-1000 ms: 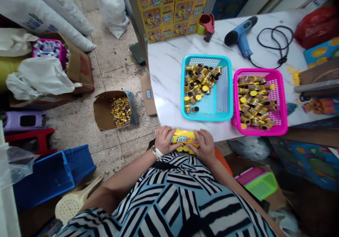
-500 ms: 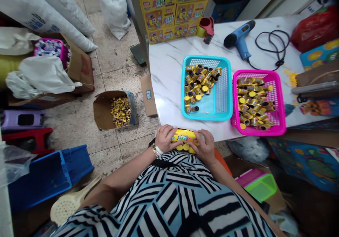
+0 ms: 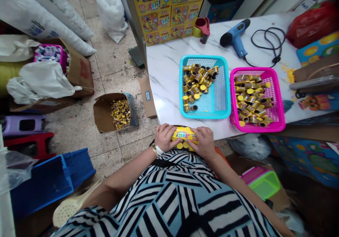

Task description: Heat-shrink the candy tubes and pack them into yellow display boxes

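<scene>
Head view: a left hand [image 3: 165, 138] and a right hand [image 3: 205, 143] hold, from either end, a yellow printed wrapped pack of small cylinders [image 3: 184, 135], with round yellow ends showing along its lower side. The fingers are curled over it, and the pack sits just at the front edge of a white marble-patterned table [image 3: 164, 60]. Against the earlier frames, hands and pack sit much the same; only the view has shifted slightly. Ahead on the table, a turquoise plastic mesh basket [image 3: 203, 57] and a magenta plastic mesh basket [image 3: 256, 69] stand side by side, both holding loose gold-and-black canisters with yellow caps [image 3: 197, 85]. Beyond them lies a blue hot-air gun [image 3: 234, 39] with its black cord. On the floor to the left, an open brown cardboard box [image 3: 103, 113] holds more canisters, and a blue plastic crate [image 3: 42, 187] lies nearer the person.
</scene>
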Available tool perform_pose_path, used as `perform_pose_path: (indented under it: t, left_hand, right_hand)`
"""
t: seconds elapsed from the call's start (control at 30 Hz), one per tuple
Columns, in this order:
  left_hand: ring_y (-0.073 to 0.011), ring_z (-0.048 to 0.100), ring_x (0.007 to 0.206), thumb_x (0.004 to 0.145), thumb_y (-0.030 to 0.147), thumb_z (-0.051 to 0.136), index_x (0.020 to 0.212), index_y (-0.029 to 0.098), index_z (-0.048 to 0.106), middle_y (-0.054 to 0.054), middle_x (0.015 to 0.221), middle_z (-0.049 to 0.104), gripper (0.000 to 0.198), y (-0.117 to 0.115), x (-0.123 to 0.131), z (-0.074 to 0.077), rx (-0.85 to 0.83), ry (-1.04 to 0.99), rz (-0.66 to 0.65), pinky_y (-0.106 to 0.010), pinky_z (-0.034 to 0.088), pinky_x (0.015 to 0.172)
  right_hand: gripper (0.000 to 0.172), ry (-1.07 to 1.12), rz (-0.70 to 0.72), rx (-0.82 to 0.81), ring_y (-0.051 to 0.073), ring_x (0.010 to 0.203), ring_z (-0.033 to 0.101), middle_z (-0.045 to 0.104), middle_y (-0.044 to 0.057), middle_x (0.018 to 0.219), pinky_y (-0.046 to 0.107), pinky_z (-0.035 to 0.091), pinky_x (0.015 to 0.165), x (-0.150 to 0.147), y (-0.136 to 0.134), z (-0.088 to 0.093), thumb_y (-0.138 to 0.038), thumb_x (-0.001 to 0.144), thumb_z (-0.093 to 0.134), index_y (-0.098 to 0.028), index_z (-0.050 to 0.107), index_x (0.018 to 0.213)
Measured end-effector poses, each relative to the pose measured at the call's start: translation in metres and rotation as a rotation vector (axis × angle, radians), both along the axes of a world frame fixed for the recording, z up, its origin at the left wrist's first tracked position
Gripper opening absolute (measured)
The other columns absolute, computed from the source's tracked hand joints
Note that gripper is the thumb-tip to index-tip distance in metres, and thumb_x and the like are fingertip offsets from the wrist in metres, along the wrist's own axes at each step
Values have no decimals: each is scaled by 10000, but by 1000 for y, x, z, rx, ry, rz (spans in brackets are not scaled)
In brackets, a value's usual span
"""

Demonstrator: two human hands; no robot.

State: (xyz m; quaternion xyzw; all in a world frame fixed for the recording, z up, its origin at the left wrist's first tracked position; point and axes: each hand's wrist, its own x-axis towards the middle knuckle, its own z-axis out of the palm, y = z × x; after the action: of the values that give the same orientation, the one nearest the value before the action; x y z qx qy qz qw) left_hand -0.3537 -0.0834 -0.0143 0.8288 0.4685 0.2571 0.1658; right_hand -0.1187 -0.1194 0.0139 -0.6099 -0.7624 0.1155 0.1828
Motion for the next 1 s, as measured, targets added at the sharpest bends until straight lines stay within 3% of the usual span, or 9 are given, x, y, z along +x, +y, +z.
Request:
perform_pose_path:
  t: [0.17, 0.37, 0.47, 0.57, 0.63, 0.8, 1.0]
  left_hand:
    - [-305, 583, 1100, 773, 598, 666, 1161, 188, 641, -109, 1138, 706, 565, -2, 0, 1, -8, -9, 23, -475, 346, 984]
    - [-327, 553, 1170, 775, 610, 652, 1162, 190, 643, -115, 1159, 698, 571, -1, 1, 6, -30, 37, 15, -478, 326, 1005]
    - [-329, 545, 1174, 804, 583, 635, 1202, 191, 626, -108, 1172, 696, 559, 2, 2, 8, -22, 76, 0, -473, 331, 991]
    - [-330, 545, 1167, 816, 579, 620, 1231, 191, 613, -111, 1185, 690, 568, 4, 2, 10, -38, 110, -4, -475, 329, 985]
    - [-330, 547, 1162, 813, 588, 618, 1230, 195, 615, -113, 1186, 689, 573, 4, 1, 10, -45, 117, 5, -475, 323, 985]
    - [-312, 555, 1121, 811, 562, 637, 1222, 185, 609, -90, 1170, 699, 558, 2, 0, 8, -11, 92, 10, -460, 331, 971]
    - [-308, 551, 1124, 814, 552, 634, 1239, 193, 596, -94, 1187, 691, 558, 2, 0, 6, -46, 89, 13, -459, 333, 972]
  right_hand:
    - [522, -24, 35, -123, 263, 954, 476, 532, 98, 1001, 422, 392, 872, -1, 12, 9, -502, 795, 660, -179, 642, 1203]
    - [489, -37, 155, -253, 256, 921, 498, 518, 77, 953, 428, 400, 855, 5, 30, 15, -524, 776, 681, -233, 699, 1169]
    - [459, 3, 165, -261, 252, 952, 537, 558, 80, 974, 476, 390, 960, 11, 35, 13, -483, 808, 669, -220, 689, 1184]
    - [388, 48, 138, -248, 246, 1014, 573, 606, 73, 1014, 545, 262, 1119, 16, 32, 10, -395, 839, 646, -210, 663, 1180]
    - [347, 56, 108, -236, 265, 1076, 565, 623, 73, 1032, 574, 230, 1141, 18, 26, 8, -356, 835, 647, -211, 651, 1150]
    - [312, 114, -60, -151, 284, 1102, 539, 589, 116, 1066, 565, 343, 1097, 11, 7, 3, -324, 840, 629, -181, 602, 1116]
    - [334, 205, -157, -89, 272, 1109, 541, 585, 111, 1102, 535, 372, 1095, 6, -6, -5, -333, 839, 654, -201, 578, 1137]
